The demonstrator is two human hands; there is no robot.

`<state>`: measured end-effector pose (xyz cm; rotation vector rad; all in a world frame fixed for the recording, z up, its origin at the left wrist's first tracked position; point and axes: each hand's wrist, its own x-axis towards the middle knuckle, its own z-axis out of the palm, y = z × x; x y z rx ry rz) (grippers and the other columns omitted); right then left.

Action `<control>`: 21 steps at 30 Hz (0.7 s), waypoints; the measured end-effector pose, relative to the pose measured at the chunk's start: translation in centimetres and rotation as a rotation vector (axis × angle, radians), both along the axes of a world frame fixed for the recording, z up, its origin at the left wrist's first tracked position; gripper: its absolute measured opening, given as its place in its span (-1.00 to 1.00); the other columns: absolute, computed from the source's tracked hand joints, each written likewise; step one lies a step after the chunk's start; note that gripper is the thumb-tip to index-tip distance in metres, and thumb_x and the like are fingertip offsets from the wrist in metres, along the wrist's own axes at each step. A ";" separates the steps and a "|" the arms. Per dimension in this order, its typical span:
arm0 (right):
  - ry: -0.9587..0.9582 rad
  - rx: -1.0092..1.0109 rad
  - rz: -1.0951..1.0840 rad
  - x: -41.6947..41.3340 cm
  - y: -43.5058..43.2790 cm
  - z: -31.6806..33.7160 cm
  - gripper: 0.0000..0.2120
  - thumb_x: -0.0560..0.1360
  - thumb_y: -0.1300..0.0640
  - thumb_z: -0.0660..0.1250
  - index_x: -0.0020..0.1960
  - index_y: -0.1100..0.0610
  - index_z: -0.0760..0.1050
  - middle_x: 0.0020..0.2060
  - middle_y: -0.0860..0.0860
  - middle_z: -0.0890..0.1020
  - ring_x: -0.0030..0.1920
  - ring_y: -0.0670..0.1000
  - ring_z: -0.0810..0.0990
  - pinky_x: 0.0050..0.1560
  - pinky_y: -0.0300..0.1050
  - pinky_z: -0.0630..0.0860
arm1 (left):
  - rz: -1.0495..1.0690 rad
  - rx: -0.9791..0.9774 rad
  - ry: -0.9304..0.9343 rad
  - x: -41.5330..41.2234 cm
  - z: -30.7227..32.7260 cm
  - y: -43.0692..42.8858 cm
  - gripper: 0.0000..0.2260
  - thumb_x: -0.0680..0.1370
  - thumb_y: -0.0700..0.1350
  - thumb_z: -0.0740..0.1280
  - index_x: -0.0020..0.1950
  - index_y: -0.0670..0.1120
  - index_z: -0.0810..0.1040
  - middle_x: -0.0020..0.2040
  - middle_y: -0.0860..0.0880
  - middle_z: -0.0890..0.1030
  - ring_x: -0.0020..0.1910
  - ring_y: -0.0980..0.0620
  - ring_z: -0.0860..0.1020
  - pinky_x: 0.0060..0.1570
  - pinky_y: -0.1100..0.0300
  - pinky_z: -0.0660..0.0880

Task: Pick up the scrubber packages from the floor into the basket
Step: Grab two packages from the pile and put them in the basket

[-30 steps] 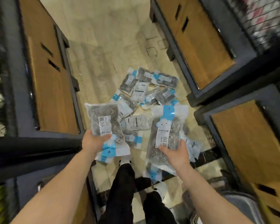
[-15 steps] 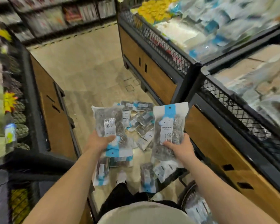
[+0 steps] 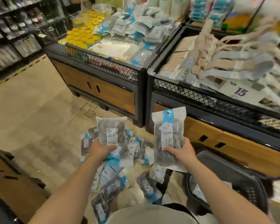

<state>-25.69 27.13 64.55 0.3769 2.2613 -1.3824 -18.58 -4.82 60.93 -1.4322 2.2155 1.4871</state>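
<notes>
The left hand gripped the first scrubber package, thumb pressed across its front and fingers hidden behind. The right hand held the second scrubber package upright likewise. Loose packages lay on the floor beneath, with the basket near right.

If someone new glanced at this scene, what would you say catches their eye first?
The two packages held up in the middle: the left hand grips an upside-down package, the right hand an upright package. Beneath them a pile of packages litters the floor, with the dark basket at lower right. Behind, yellow goods brighten the mesh-sided bin.
</notes>
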 end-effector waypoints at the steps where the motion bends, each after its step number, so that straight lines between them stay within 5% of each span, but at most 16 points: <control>1: 0.006 0.007 -0.040 0.9 0.4 0.0 -0.30 0.33 0.04 0.59 0.31 0.05 0.27 0.04 -0.09 0.51 0.03 -0.03 0.52 0.02 -0.08 0.49 | -0.040 -0.010 -0.006 -0.6 0.1 0.2 -0.32 0.09 0.05 0.63 0.16 -0.11 0.58 0.06 -0.09 0.67 0.00 -0.12 0.63 0.06 -0.08 0.58; 6: 0.020 0.091 -0.273 6.3 4.0 0.0 -0.37 0.33 0.04 0.59 0.25 0.05 0.30 0.04 -0.05 0.49 0.02 -0.03 0.47 0.05 -0.08 0.45 | -0.245 0.027 -0.016 -3.8 0.5 4.0 -0.50 0.22 -0.04 0.64 0.04 -0.20 0.56 -0.03 -0.08 0.65 -0.10 -0.10 0.61 -0.11 0.04 0.58; 9: -0.004 0.127 -0.401 9.6 7.0 -0.2 -0.31 0.31 0.03 0.60 0.28 0.07 0.29 0.09 -0.02 0.51 0.05 -0.02 0.48 0.13 -0.01 0.49 | -0.375 0.121 0.004 -5.3 -0.2 7.4 -0.45 0.10 -0.01 0.69 -0.02 -0.09 0.59 -0.03 -0.07 0.67 -0.08 -0.12 0.64 -0.03 -0.05 0.61; 12: 0.003 0.141 -0.531 13.0 10.4 -0.1 -0.25 0.29 0.02 0.61 0.33 0.10 0.30 0.15 0.01 0.55 0.08 0.00 0.53 0.15 -0.03 0.50 | -0.540 0.126 0.029 -6.1 -0.2 11.8 -0.48 0.18 -0.09 0.65 0.09 -0.11 0.61 0.02 -0.07 0.68 -0.04 -0.11 0.65 0.03 -0.08 0.60; 18: -0.016 0.152 -0.764 19.1 17.2 0.0 -0.33 0.30 0.01 0.60 0.26 0.06 0.32 0.06 -0.04 0.58 -0.02 0.00 0.57 -0.21 -0.16 0.51 | -0.759 0.122 -0.010 -6.3 -0.2 21.1 -0.26 0.01 0.11 0.64 0.13 -0.09 0.58 0.10 -0.07 0.66 0.04 -0.13 0.63 0.06 -0.08 0.59; 21: -0.046 0.153 -0.824 21.3 20.9 -0.1 -0.39 0.35 0.06 0.58 0.24 0.08 0.31 -0.02 -0.08 0.52 -0.06 -0.01 0.53 -0.33 -0.23 0.44 | -0.824 0.074 -0.006 -5.4 0.8 25.5 -0.45 0.23 -0.03 0.63 0.16 -0.13 0.58 0.09 -0.09 0.65 0.05 -0.12 0.62 -0.13 0.03 0.60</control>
